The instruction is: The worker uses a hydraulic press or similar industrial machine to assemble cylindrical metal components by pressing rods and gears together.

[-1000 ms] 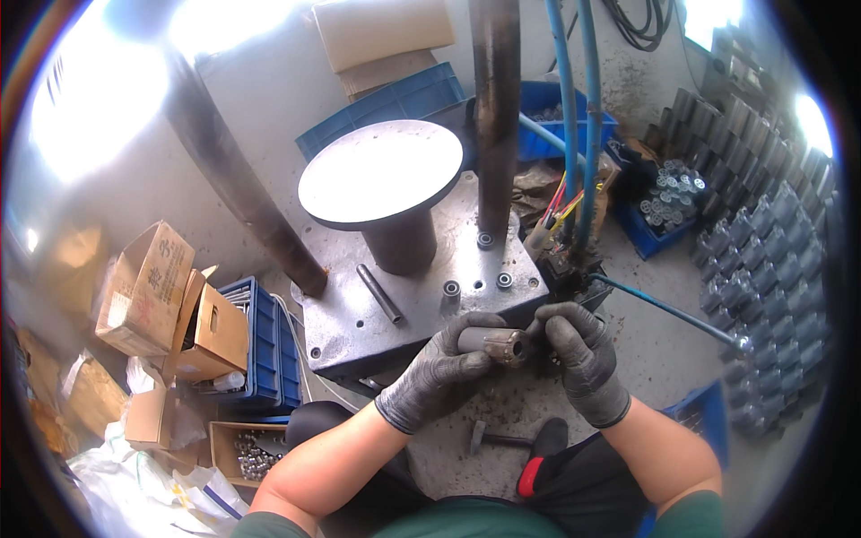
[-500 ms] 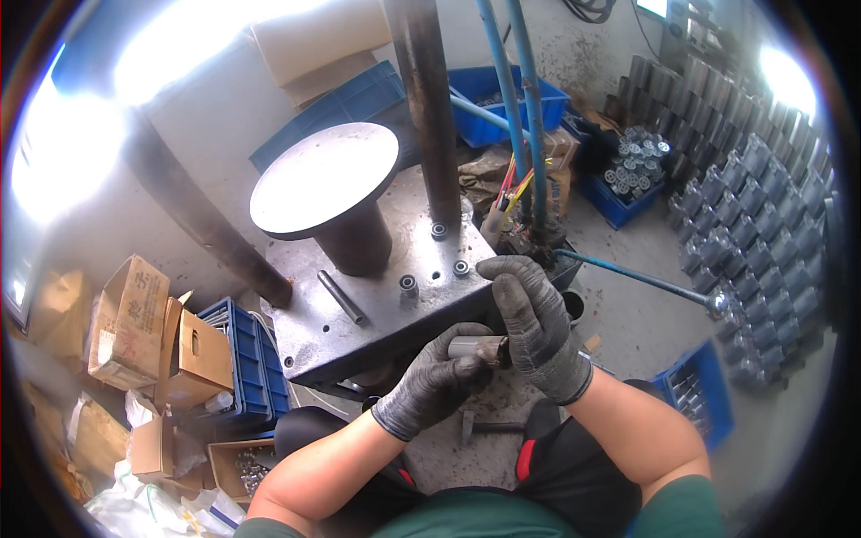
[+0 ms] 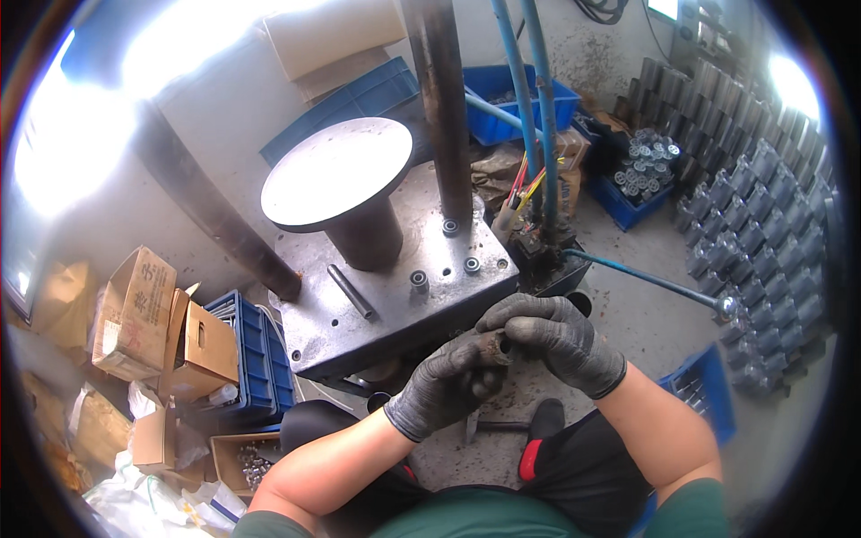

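My left hand (image 3: 441, 384), in a dark grey work glove, is closed around a short metal cylinder. Only the dark, dirty end of that metal cylinder (image 3: 492, 350) shows past the fingers; the glove covers the rest. Against this end rests my right hand (image 3: 563, 345), gloved alike, its fingers bent and pressed together. Whatever its fingertips may pinch is hidden. Both hands are in front of the near edge of a steel press table (image 3: 404, 316). On it lie a steel rod (image 3: 350, 292) and several small ring-shaped bearings (image 3: 419, 282).
A round-topped pedestal (image 3: 339, 170) stands on the table between two thick columns (image 3: 439, 117). A blue lever (image 3: 646, 276) sticks out at right. Stacked metal cylinders (image 3: 753, 242) line the right side. Cardboard boxes (image 3: 134, 314) and blue crates (image 3: 256, 359) crowd the left.
My right hand's raised fingers have bent down onto the end of the metal cylinder. My left hand has turned the cylinder, so less of its side shows. The view has shifted slightly.
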`<state>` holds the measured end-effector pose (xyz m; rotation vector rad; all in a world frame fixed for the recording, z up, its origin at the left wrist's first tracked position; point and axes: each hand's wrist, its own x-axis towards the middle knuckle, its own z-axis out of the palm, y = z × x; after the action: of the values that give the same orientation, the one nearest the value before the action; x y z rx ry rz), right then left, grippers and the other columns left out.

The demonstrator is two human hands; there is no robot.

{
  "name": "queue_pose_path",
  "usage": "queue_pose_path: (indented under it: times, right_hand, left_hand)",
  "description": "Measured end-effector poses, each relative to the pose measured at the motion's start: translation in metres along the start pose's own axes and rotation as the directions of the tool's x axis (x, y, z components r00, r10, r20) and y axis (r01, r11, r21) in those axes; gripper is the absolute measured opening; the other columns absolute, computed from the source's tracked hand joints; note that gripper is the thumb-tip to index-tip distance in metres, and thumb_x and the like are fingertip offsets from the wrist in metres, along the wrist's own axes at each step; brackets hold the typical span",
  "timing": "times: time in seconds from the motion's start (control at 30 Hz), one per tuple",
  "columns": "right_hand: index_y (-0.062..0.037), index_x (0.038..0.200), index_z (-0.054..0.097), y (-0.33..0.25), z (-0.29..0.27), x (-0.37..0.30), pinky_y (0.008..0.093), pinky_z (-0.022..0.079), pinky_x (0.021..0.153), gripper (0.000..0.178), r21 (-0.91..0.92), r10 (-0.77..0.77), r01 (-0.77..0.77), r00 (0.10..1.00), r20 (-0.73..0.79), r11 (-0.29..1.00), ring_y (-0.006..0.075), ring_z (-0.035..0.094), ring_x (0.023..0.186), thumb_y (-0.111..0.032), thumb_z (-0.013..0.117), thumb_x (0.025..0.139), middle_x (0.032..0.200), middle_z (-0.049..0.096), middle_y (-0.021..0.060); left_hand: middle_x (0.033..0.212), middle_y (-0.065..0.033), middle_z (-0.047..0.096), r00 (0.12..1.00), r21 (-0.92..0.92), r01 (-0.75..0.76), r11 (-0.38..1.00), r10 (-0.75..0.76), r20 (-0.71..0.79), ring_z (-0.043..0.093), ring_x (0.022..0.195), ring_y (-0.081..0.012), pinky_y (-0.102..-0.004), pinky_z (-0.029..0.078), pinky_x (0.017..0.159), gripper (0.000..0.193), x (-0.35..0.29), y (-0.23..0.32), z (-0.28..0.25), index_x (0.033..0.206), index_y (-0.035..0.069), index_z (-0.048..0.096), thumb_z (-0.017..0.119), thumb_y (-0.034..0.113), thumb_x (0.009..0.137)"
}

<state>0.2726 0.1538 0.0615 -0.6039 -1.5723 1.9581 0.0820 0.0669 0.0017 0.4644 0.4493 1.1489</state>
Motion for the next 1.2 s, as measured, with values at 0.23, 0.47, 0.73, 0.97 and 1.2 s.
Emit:
queue_pose_path:
  times: [0.23,0.47,0.73,0.97,1.2]
  right_hand:
    - [0.0007,0.106,0.071,0.026,0.007,-0.001,0.0293,0.05,0.093,0.024,0.204,-0.063,0.064,0.998,-0.012,0.977,0.0134,0.063,0.101,-0.019,0.065,0.093,0.104,0.069,0.0068]
    - [0.0006,0.106,0.07,0.016,0.011,0.001,0.0305,0.051,0.093,0.025,0.156,-0.041,0.054,0.996,-0.084,0.986,0.0148,0.064,0.103,-0.021,0.064,0.094,0.104,0.068,0.0071]
    - [-0.0017,0.117,0.066,0.008,0.0,0.001,0.0335,0.054,0.089,0.038,-0.454,-0.343,0.371,0.928,0.146,0.81,0.0152,0.064,0.102,-0.004,0.081,0.082,0.117,0.064,0.0072]
    - [0.0017,0.114,0.067,0.02,-0.012,0.012,0.0309,0.053,0.084,0.024,-0.313,-0.038,-0.044,0.967,-0.251,0.949,0.0154,0.064,0.098,-0.012,0.069,0.094,0.107,0.066,0.0107]
    - [0.0016,0.12,0.064,0.017,-0.002,0.004,0.0349,0.05,0.095,0.026,-0.498,-0.395,0.185,0.846,-0.358,0.847,0.0229,0.064,0.103,-0.015,0.061,0.101,0.107,0.067,0.013]
  left_hand:
    - [0.099,0.0001,0.062,0.988,-0.072,0.052,0.996,-0.04,0.15,0.056,0.085,-0.0104,-0.0232,0.046,0.075,0.063,-0.001,0.001,-0.002,0.139,0.004,0.048,0.075,0.032,0.09]
    - [0.093,0.0003,0.053,1.0,0.122,0.006,0.992,-0.007,0.007,0.047,0.076,-0.0087,-0.0205,0.041,0.069,0.045,-0.003,0.009,0.022,0.117,0.006,0.056,0.073,0.036,0.089]
    - [0.098,-0.0013,0.057,1.0,0.22,0.028,0.975,-0.028,-0.002,0.055,0.087,-0.0097,-0.025,0.048,0.081,0.038,-0.002,0.002,0.006,0.117,0.008,0.058,0.07,0.035,0.093]
    - [0.112,-0.0036,0.062,0.951,-0.049,0.193,0.98,-0.174,0.255,0.059,0.094,-0.0122,-0.0256,0.049,0.08,0.057,-0.008,-0.004,0.001,0.132,0.009,0.053,0.079,0.035,0.087]
    - [0.105,-0.0056,0.063,0.992,-0.062,0.105,0.993,-0.109,-0.07,0.056,0.08,-0.014,-0.0272,0.047,0.078,0.053,-0.002,-0.007,0.005,0.127,0.008,0.055,0.076,0.035,0.088]
